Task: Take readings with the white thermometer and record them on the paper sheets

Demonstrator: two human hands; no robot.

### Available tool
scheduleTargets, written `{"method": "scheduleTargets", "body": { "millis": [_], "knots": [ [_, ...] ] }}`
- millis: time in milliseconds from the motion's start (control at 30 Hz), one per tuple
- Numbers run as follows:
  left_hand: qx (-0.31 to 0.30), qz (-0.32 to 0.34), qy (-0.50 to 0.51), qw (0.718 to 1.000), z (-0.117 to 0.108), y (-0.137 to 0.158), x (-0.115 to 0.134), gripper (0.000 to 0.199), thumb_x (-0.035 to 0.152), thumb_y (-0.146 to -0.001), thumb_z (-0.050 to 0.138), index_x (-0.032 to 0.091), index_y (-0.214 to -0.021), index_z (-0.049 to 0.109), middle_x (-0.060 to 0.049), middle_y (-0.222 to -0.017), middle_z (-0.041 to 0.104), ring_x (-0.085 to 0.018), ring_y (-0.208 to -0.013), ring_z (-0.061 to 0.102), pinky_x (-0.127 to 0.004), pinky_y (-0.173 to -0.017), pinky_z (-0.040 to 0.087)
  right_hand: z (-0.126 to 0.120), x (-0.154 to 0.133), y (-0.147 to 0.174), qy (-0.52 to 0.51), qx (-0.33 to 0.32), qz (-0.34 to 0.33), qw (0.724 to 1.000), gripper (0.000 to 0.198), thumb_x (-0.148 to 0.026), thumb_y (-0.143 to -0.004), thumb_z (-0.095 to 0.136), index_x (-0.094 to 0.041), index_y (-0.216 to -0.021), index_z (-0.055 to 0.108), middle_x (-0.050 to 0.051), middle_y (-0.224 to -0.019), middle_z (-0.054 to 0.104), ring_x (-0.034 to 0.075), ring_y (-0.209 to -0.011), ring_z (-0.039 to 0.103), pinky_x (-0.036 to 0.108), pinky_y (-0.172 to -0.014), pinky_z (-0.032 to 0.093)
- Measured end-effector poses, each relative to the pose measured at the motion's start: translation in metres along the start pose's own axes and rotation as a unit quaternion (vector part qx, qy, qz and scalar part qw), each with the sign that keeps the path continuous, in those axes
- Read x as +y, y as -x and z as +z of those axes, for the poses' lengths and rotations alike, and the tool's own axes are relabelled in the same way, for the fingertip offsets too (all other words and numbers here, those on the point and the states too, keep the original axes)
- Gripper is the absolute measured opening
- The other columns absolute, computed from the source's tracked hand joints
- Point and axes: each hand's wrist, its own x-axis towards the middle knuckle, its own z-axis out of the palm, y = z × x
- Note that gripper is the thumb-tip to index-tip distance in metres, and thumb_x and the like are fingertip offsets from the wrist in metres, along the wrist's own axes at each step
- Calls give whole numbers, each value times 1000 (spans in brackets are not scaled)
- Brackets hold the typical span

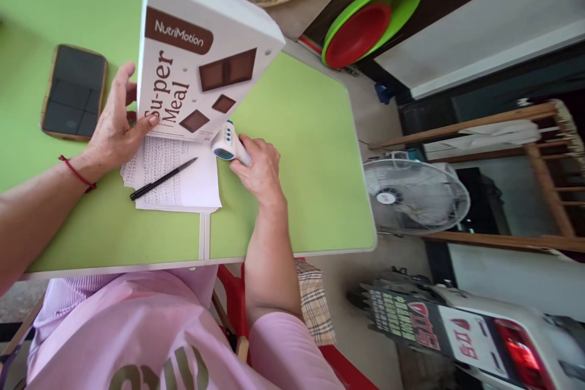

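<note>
Your left hand (pixel 116 128) grips a NutriMotion box (pixel 203 55), your right hand (pixel 259 164) an infrared thermometer (pixel 227 141), inside the table's (pixel 315 164) near edge.

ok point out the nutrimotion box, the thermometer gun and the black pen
NutriMotion box (pixel 194 62): head view, middle of front panel
Thermometer gun (pixel 233 144): head view, white body beside screen
Black pen (pixel 163 179): head view, middle of barrel

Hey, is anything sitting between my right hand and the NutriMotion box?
Yes: the infrared thermometer gripped in your right hand. Its head is by the bottom right corner of the NutriMotion box. Nothing else visible stands between; the black pen lies off to the left.
</note>
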Motion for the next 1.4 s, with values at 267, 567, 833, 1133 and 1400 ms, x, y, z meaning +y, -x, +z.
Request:
{"method": "scheduleTargets", "body": {
  "millis": [267, 567, 833, 1133, 1400],
  "knots": [
    [12, -1, -35, 999, -1, 2, 8, 82, 78, -99, 58, 42, -167, 30, -9, -168, 46, -41, -154, 47, -68, -117, 53, -11, -27, 13, -59, 81, -68, 993, 31, -19, -88, 58, -25, -110, 80, 12, -110, 69, 33, -110, 62, 56, -104, 48],
    [-26, 18, -104, 994, 5, 1, 3, 86, 88, -91, 61, 29, -153, 46, -11, -156, 56, -45, -156, 41, -72, -130, 31, 11, -74, 27, -77, 21, -257, 963, 30, -21, -109, 53, -27, -117, 82, 7, -94, 68, 23, -94, 58, 42, -88, 43],
    [-34, -46, -170, 984, 8, 2, -2, 116, 42, -64, 102, 19, -158, 39, -21, -164, 47, -57, -151, 46, -71, -126, 39, 3, -68, 27, -372, 143, -230, 888, 5, -30, -105, 62, -26, -108, 64, 1, -91, 67, 16, -76, 63, 34, -71, 53],
    [-26, -69, -206, 976, 9, 4, 21, 111, 24, -69, 102, 18, -159, 38, -18, -165, 47, -48, -153, 48, -60, -130, 40, 26, -85, 24, -551, 75, -24, 831, 14, -37, -90, 68, -24, -94, 66, -5, -69, 66, 10, -55, 60, 24, -54, 52],
    [-21, -64, -185, 980, 9, 4, 9, 112, 35, -62, 105, 26, -156, 44, -15, -154, 58, -51, -154, 46, -62, -131, 38, 29, -89, 17, -474, 123, -5, 872, 18, -37, -87, 67, -24, -80, 57, -8, -61, 55, 9, -51, 50, 24, -52, 47]
  ]
}}
